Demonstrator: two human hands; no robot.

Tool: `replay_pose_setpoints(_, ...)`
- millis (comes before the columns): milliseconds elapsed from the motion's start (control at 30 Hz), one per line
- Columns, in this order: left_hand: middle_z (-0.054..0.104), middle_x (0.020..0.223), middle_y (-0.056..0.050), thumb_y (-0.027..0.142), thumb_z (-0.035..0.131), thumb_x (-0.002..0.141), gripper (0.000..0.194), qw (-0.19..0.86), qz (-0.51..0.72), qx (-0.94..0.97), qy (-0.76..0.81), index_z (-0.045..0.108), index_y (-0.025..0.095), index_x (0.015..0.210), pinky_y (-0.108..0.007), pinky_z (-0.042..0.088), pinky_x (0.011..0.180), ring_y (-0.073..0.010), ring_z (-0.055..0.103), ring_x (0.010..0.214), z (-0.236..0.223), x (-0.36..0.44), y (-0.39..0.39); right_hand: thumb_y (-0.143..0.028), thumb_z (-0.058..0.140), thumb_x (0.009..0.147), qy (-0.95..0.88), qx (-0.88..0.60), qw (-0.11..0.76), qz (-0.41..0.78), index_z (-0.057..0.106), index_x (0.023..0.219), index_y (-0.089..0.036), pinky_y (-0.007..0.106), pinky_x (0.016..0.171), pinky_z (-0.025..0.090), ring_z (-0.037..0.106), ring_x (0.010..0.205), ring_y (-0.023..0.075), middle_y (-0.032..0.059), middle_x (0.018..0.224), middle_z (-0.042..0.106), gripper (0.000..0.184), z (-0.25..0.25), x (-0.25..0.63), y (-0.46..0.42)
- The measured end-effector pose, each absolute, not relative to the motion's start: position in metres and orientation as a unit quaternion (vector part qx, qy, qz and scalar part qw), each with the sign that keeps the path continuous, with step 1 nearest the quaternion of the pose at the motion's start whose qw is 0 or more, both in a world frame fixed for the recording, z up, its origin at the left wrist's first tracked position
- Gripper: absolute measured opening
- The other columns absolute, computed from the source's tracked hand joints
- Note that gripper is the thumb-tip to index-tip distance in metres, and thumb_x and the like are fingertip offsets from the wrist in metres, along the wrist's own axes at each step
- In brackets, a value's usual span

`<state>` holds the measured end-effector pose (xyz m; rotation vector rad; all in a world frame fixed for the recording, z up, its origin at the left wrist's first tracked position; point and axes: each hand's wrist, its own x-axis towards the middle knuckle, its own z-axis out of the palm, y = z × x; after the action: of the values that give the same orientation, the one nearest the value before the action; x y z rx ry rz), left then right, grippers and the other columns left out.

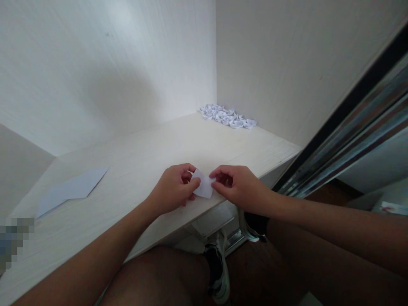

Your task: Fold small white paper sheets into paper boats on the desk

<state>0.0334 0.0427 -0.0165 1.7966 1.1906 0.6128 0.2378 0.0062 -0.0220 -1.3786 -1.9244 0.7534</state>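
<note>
A small white piece of paper (203, 186) is between my hands, just above the front part of the pale shelf (153, 148). My left hand (177, 185) grips its left side, with the thumb on top and the fingers behind. At the paper's right corner, my right hand (234, 182) pinches with thumb and forefinger. The other right fingers curl inward. Whether the paper has a fold cannot be made out clearly.
Several small folded white paper pieces (228, 116) sit in the back right corner, against the walls. Flat white sheets (73, 189) lie on the left. A dark-edged sliding door frame (344, 110) stands at the right. My legs and shoes (219, 272) are below the shelf edge.
</note>
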Motion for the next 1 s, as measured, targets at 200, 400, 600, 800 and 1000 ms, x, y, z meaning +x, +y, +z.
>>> replay_pose_setpoints(200, 0.051, 0.051, 0.001, 0.034, 0.057, 0.086, 0.034, 0.151, 0.137, 0.847, 0.491, 0.050, 0.021, 0.055, -0.029, 0.023, 0.052, -0.0141, 0.044, 0.050, -0.012, 0.029, 0.043, -0.021, 0.068, 0.089, -0.814, -0.466, 0.260, 0.229, 0.078, 0.102, -0.014, 0.033, 0.077, 0.051, 0.064, 0.084, 0.0199, 0.0098, 0.094, 0.072, 0.018, -0.027, 0.237, 0.011)
replay_pose_setpoints(400, 0.057, 0.054, 0.001, 0.035, 0.062, 0.084, 0.026, 0.172, 0.142, 0.824, 0.522, 0.060, 0.021, 0.062, -0.029, 0.026, 0.050, -0.0150, 0.047, 0.049, -0.009, 0.025, 0.048, -0.026, 0.058, 0.099, -0.896, -0.355, 0.258, 0.066, 0.077, 0.106, -0.015, 0.044, 0.084, 0.053, 0.061, 0.095, 0.0267, 0.0142, 0.110, 0.071, 0.022, -0.043, 0.242, 0.017)
replay_pose_setpoints(600, 0.062, 0.057, 0.002, 0.039, 0.065, 0.090, 0.024, 0.224, 0.171, 0.794, 0.539, 0.066, 0.023, 0.072, -0.025, 0.034, 0.045, -0.0148, 0.054, 0.050, -0.015, 0.017, 0.051, -0.020, 0.052, 0.101, -0.913, -0.305, 0.271, 0.028, 0.076, 0.104, -0.018, 0.044, 0.081, 0.054, 0.063, 0.093, 0.0263, 0.0119, 0.107, 0.078, 0.025, -0.050, 0.244, 0.018)
replay_pose_setpoints(800, 0.071, 0.061, 0.001, 0.042, 0.071, 0.089, 0.017, 0.276, 0.209, 0.763, 0.546, 0.074, 0.026, 0.089, -0.023, 0.043, 0.039, -0.0158, 0.062, 0.048, -0.018, 0.010, 0.046, -0.018, 0.063, 0.094, -0.920, -0.281, 0.268, 0.051, 0.078, 0.100, -0.024, 0.042, 0.080, 0.055, 0.066, 0.092, 0.0270, 0.0097, 0.100, 0.079, 0.017, -0.048, 0.249, 0.025)
replay_pose_setpoints(1000, 0.071, 0.058, -0.001, 0.042, 0.074, 0.085, 0.018, 0.305, 0.252, 0.733, 0.553, 0.076, 0.025, 0.078, -0.023, 0.043, 0.035, -0.0166, 0.062, 0.045, -0.019, 0.011, 0.044, -0.019, 0.062, 0.092, -0.932, -0.242, 0.243, 0.119, 0.079, 0.094, -0.030, 0.039, 0.082, 0.056, 0.067, 0.090, 0.0253, 0.0059, 0.095, 0.080, 0.020, -0.040, 0.251, 0.041)
